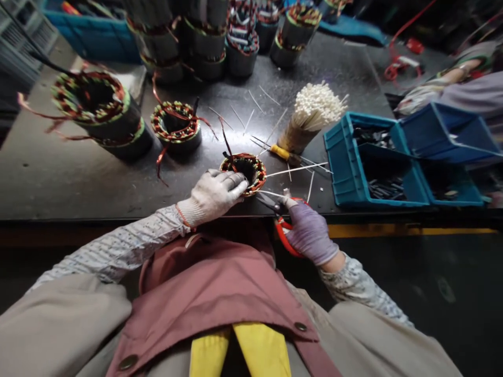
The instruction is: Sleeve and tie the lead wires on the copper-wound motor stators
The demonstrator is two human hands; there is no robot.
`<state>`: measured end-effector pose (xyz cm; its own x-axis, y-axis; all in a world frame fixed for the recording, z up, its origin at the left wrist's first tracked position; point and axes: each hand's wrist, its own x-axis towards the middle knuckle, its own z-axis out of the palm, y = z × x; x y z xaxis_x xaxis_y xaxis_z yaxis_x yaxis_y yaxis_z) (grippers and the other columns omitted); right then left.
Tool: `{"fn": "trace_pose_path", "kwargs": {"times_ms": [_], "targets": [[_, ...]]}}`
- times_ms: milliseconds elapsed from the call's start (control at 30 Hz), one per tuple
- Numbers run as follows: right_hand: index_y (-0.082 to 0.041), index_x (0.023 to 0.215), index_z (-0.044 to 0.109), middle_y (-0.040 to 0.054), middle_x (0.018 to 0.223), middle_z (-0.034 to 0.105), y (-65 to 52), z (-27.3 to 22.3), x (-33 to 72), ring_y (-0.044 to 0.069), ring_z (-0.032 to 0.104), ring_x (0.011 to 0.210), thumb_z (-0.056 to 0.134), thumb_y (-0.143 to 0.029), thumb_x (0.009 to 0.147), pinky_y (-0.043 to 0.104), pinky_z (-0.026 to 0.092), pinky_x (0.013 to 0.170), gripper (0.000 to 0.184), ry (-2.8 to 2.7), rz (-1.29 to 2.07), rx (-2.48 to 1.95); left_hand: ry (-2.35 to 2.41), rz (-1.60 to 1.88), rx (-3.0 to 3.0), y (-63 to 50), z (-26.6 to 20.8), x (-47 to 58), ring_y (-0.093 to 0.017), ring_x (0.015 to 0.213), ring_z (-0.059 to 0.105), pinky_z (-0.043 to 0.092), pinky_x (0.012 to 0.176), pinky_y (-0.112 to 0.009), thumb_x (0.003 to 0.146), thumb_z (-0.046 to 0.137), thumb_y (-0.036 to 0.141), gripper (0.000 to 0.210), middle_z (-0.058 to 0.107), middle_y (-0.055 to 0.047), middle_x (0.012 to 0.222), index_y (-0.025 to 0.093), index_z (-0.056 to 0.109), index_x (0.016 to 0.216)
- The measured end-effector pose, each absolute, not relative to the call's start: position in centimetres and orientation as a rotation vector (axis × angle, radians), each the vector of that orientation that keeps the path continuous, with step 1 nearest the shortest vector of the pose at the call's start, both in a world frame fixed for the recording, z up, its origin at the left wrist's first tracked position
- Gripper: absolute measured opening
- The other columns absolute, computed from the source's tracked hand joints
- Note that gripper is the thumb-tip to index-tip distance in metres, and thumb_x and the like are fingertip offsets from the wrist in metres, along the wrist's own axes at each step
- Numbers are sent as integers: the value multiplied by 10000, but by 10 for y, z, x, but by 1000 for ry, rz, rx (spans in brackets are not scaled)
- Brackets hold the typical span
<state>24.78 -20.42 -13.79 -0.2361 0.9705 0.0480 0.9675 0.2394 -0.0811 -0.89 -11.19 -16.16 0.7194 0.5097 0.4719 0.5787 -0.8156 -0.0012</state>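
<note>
A small motor stator with copper windings stands near the table's front edge. My left hand, in a white glove, grips its near left rim, some fingers reaching into the bore. In a purple glove, my right hand is closed on red-handled scissors. Their blades point left, close to the stator's lower right rim. A white cord runs from that rim to my right fingertips, and a second white cord sticks out to the right. How far the blades are apart is hard to make out.
A bundle of white cords stands behind a yellow-handled tool. Blue bins of small parts sit at right, near a co-worker's gloved hand. Other stators stand at left, with stacked ones behind.
</note>
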Motion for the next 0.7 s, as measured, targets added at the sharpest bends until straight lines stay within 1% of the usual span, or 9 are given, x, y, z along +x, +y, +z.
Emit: {"fn": "trace_pose_path", "kwargs": {"times_ms": [100, 200, 300, 367, 400, 500, 633, 700], "targets": [[-135, 1274, 608, 165, 1271, 671, -200, -134, 229, 276, 674, 1073, 586, -270, 831, 364, 538, 882, 463, -2415, -17, -1895, -875, -663, -2771, -110, -160, -9, -257, 1003, 704, 480, 760, -382, 954, 544, 378, 305, 737, -118, 1144, 191, 706, 1132], [-137, 1308, 601, 165, 1285, 666, -191, -126, 220, 274, 684, 1062, 565, -238, 848, 341, 543, 829, 473, -2488, -16, -1953, -870, -679, -2785, -110, -160, -9, -257, 986, 707, 480, 752, -382, 955, 537, 383, 314, 735, -126, 1143, 187, 704, 1135], [-143, 1321, 604, 150, 1167, 725, -190, -126, 223, 259, 709, 995, 552, -221, 858, 314, 546, 778, 472, -2540, 58, -1983, -886, -702, -2813, -110, -161, -10, -260, 999, 704, 484, 756, -385, 952, 543, 378, 310, 733, -128, 1150, 194, 702, 1143], [-151, 1301, 624, 127, 1077, 755, -193, -131, 229, 243, 723, 937, 554, -222, 853, 301, 549, 773, 459, -2517, 122, -1974, -897, -710, -2838, -108, -161, -11, -259, 1018, 700, 487, 773, -387, 951, 545, 383, 309, 733, -126, 1150, 200, 703, 1143], [-156, 1293, 632, 116, 1064, 760, -195, -133, 233, 237, 726, 928, 554, -226, 849, 297, 552, 780, 456, -2475, 140, -1976, -886, -713, -2848, -106, -160, -13, -257, 1022, 700, 488, 779, -386, 952, 543, 383, 306, 734, -122, 1148, 202, 706, 1138], [-168, 1293, 635, 102, 1104, 753, -195, -139, 241, 241, 726, 938, 569, -248, 829, 312, 563, 789, 475, -2278, 106, -2059, -804, -698, -2862, -101, -156, -18, -241, 998, 707, 486, 768, -369, 955, 542, 386, 289, 741, -106, 1136, 213, 718, 1105], [-163, 1324, 611, 124, 1234, 702, -182, -141, 241, 264, 710, 1006, 587, -270, 811, 338, 566, 810, 525, -2191, 87, -2099, -704, -699, -2842, -96, -153, -22, -231, 941, 718, 485, 739, -354, 945, 567, 378, 261, 749, -102, 1113, 215, 725, 1074], [-156, 1321, 612, 126, 1212, 712, -176, -142, 239, 258, 711, 1004, 578, -268, 820, 330, 562, 815, 514, -2218, 127, -2083, -716, -701, -2872, -93, -155, -23, -234, 937, 717, 489, 740, -358, 936, 585, 374, 257, 747, -106, 1116, 222, 720, 1094]]}}
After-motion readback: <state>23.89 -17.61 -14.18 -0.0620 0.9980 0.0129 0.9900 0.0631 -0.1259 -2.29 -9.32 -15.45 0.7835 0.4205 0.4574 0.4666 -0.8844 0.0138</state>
